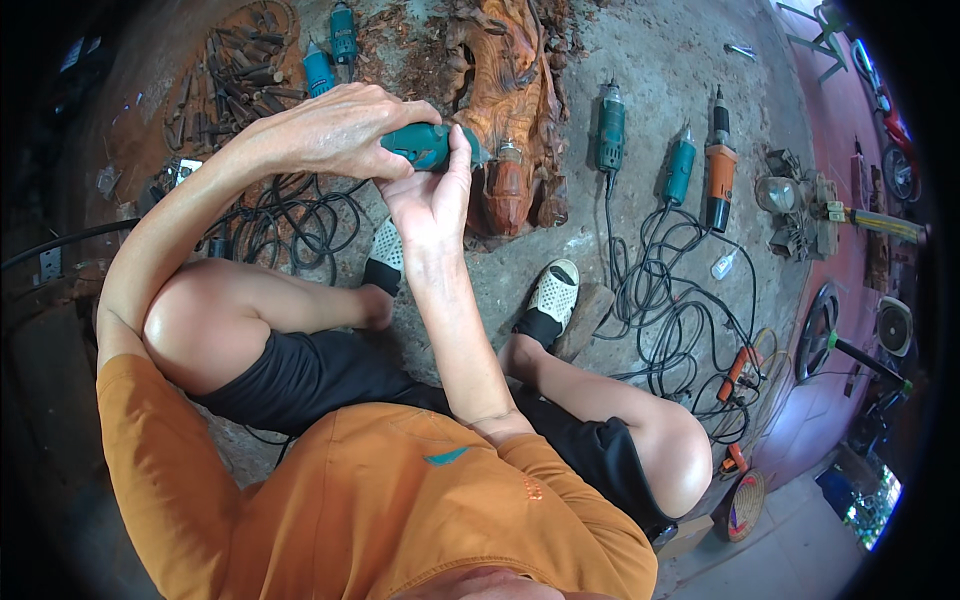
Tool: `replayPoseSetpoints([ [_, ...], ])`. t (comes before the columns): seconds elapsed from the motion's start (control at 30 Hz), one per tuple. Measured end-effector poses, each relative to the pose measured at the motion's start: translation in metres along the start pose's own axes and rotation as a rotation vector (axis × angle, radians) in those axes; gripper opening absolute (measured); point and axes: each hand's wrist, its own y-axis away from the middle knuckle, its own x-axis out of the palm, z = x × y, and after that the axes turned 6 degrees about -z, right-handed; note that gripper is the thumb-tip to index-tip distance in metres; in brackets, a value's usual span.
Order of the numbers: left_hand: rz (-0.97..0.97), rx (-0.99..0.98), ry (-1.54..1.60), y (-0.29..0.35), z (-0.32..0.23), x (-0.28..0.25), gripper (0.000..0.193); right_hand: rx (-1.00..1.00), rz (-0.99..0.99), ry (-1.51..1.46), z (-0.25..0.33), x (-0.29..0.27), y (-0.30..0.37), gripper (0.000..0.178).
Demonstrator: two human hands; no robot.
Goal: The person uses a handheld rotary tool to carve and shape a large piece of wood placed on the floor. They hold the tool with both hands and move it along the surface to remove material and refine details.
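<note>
Both hands hold a teal die grinder (418,146) up in front of the knees, lying roughly sideways with its pale metal nose to the right. My left hand (335,130) wraps over its rear end from the left, fingers closed. Palm up, my right hand (432,195) cradles the body from beneath, its thumb along the near side of the nose. Just beyond the tool's nose lies a brown wood carving (510,85) with a rounded, polished near end. Whether the nose touches the wood, I cannot tell.
On the right lie a teal grinder (610,130), another teal one (681,170) and an orange-and-black one (720,175), with tangled black cables (655,300). Two more teal tools (343,35) lie far left, near a heap of chisels (240,75). A wood block (585,325) sits beside my right shoe.
</note>
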Motion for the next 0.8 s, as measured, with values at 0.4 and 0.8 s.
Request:
replayPoseSetpoints([
  [0.4,-0.187,0.159,0.053,-0.004,0.012,0.015,0.057,-0.053,-0.031,-0.015,0.0,0.0,0.0,0.046],
  [0.8,0.08,-0.055,0.027,-0.002,-0.001,-0.004,0.07,-0.027,-0.008,-0.019,-0.005,-0.006,-0.002,0.047],
])
